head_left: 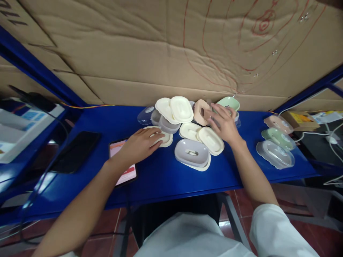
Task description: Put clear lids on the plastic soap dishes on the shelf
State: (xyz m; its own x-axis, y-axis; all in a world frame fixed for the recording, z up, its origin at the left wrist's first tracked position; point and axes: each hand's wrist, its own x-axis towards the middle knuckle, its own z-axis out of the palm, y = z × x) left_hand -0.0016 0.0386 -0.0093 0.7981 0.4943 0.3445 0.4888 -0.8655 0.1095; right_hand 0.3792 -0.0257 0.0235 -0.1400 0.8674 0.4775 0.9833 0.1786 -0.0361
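Note:
My left hand lies palm down with fingers extended over a cream oval tray. My right hand reaches across the back of the pile, fingers spread, by a peach soap-dish body and a pale green dish; whether the fingertips touch either is unclear. Between the hands, a lilac-grey slotted dish rests on a cream piece. Behind it lie two overlapping cream trays, one being the right tray. More cream trays are stacked on grey dish bodies, beside a clear lid.
A phone with a lit screen lies under my left forearm, and a dark flat device is farther left. At right stand peach, green and grey covered dishes. A cardboard panel rises behind the blue table; cables run along both sides.

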